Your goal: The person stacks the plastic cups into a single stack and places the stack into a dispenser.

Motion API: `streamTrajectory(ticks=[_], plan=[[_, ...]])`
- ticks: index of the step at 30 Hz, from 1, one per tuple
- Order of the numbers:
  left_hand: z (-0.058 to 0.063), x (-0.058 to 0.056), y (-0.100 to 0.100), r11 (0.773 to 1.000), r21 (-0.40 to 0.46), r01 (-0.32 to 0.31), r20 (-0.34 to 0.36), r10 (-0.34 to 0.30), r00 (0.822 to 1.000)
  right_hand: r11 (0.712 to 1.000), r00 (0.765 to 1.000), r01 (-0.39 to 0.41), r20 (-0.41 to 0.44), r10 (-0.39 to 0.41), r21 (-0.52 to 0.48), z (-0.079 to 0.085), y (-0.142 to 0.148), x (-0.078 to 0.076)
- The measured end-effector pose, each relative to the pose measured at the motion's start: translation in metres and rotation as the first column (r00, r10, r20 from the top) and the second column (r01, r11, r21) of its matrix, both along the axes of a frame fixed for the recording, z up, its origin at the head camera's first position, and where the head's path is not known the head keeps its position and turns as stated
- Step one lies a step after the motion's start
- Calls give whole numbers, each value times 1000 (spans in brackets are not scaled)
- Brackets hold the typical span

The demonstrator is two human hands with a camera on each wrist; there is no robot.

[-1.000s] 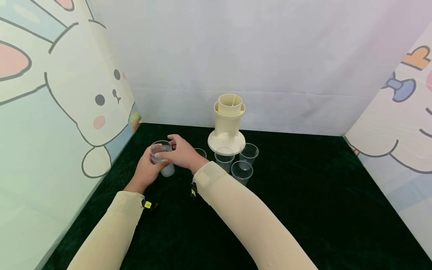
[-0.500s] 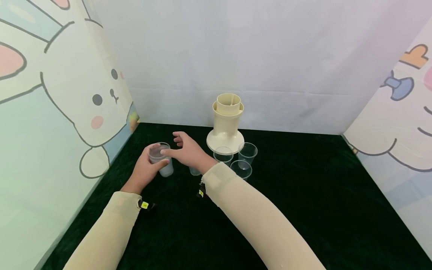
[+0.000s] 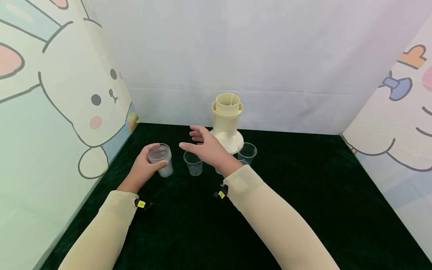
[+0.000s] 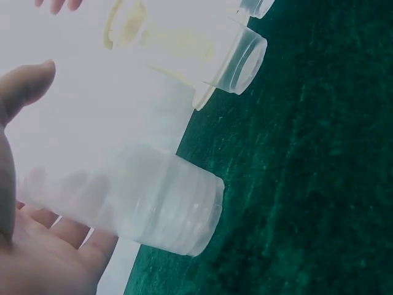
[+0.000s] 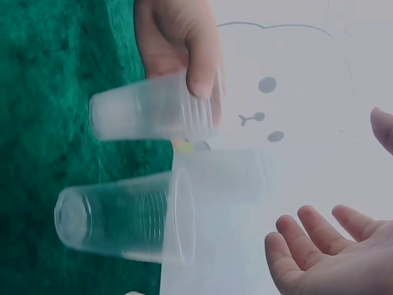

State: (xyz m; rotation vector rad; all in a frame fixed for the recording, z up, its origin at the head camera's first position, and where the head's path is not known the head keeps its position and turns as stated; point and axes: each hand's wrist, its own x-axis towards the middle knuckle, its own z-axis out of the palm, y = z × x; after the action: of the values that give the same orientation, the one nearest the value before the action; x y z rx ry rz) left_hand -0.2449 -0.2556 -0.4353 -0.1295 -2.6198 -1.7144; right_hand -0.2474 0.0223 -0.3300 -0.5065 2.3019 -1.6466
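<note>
My left hand (image 3: 143, 165) holds a stack of nested clear plastic cups (image 3: 165, 170) upright at the left, thumb in front and fingers behind. In the right wrist view, layered rims show at the top of this cup stack (image 5: 141, 110) beside the left thumb. A single clear cup (image 3: 194, 168) stands just right of the stack. My right hand (image 3: 210, 150) is over the cups further right, with its fingers loosely extended and nothing in them. Its spread fingers (image 5: 319, 246) appear apart from the single cup (image 5: 116, 215) in the right wrist view.
A cream cylindrical stand (image 3: 227, 123) with a round base stands at the back. More clear cups, such as one at the right (image 3: 247, 152), stand before it, partly hidden by my right hand. A dark green cloth (image 3: 303, 195) covers the table, with fabric walls around it.
My right hand has moved away from the cup stack to the right, uncovering the single cup. The left hand still holds the stack in nearly the same place.
</note>
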Motion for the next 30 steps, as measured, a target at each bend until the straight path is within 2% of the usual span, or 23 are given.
streamTrajectory(ticks=[8,18,23,30], plan=[[2,-1,-2,997,68,45,-7,-45,999,999,999,38,-8,-38,-14,8,38,4],[1,2,-4,996,67,61,-3,-61,998,988,988,152,-16,-151,38,11,84,16],[-1,1,-5,997,55,56,-9,-55,998,982,982,190,-7,-190,13,7,107,25],[1,1,-4,999,27,37,2,-37,999,972,972,233,9,-233,-8,-10,130,31]])
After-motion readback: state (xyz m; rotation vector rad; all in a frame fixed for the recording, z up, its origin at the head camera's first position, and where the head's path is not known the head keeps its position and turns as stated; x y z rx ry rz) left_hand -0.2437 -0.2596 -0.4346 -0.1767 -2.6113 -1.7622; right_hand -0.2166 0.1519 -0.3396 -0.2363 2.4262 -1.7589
